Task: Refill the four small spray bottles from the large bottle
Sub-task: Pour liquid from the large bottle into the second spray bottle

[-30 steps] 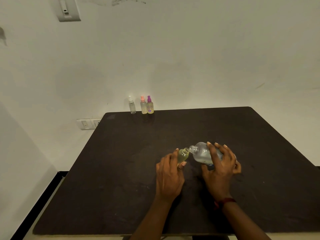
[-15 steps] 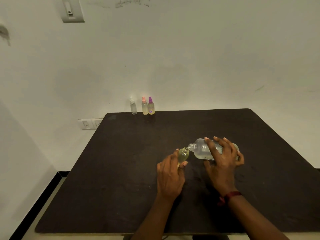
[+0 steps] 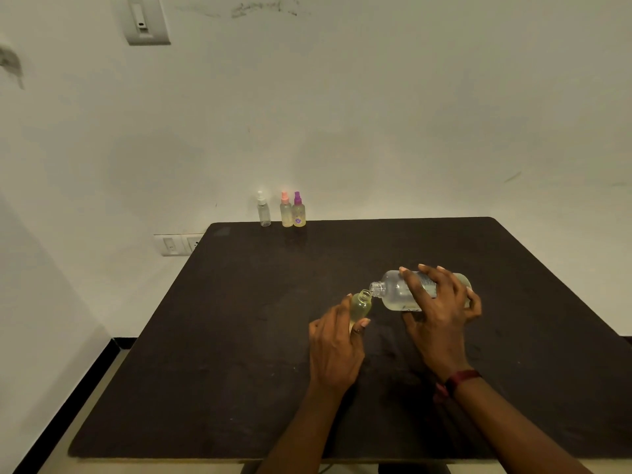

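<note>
So the right hand (image 3: 441,313) was wrapped around the large bottle (image 3: 398,295), tipped sideways, neck touching the open small bottle (image 3: 359,306) at its 9 o'clock. Left hand (image 3: 337,350) pinched that small one on the dark table (image 3: 239,336). Three capped spray bottles (image 3: 285,210) stood well apart at 12 o'clock, nothing between.

Dark table (image 3: 239,336) against a dim, scuffed white wall (image 3: 376,114).
</note>
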